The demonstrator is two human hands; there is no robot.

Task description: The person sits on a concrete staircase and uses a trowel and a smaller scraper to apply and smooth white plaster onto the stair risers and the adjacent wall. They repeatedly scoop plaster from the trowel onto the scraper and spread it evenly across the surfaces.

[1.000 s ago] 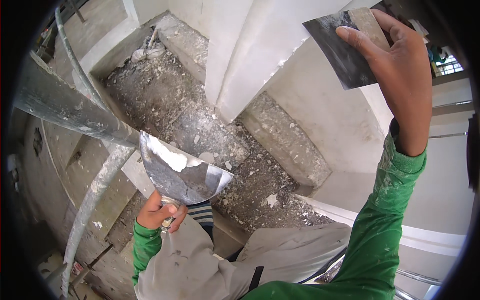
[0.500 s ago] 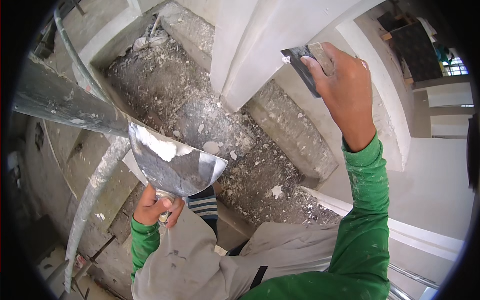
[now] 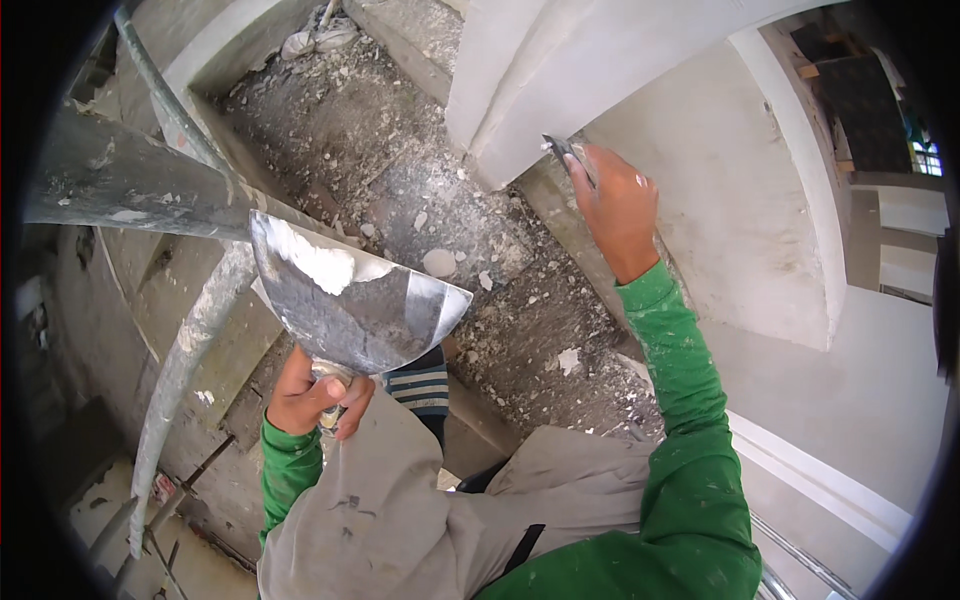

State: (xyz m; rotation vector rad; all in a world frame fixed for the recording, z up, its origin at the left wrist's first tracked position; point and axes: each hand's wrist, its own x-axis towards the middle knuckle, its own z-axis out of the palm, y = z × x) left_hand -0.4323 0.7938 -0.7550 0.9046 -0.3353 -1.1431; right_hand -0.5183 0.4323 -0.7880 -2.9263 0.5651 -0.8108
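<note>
My left hand [image 3: 318, 398] is closed round the handle of a wide metal putty knife [image 3: 355, 315], its curved blade raised in front of my knee. A lump of white putty [image 3: 318, 260] sits along the blade's upper left part, and the rest is smeared grey. My right hand [image 3: 622, 210] grips a smaller, dark-bladed putty knife [image 3: 562, 152], seen nearly edge-on. Its tip is by the right edge of a white plastered column [image 3: 560, 85], near the bottom; I cannot tell whether it touches. A little white putty shows at the tip.
A large grey pipe [image 3: 150, 190] and a thinner curved pipe [image 3: 195, 340] stand at the left. Rubble and plaster flakes [image 3: 440, 220] cover the ground around the column's foot. A pale wall [image 3: 720, 170] rises at the right.
My right hand has moved left and lower with its putty knife, whose blade has turned from broadside to nearly edge-on. My left hand keeps its hold on the wide putty knife.
</note>
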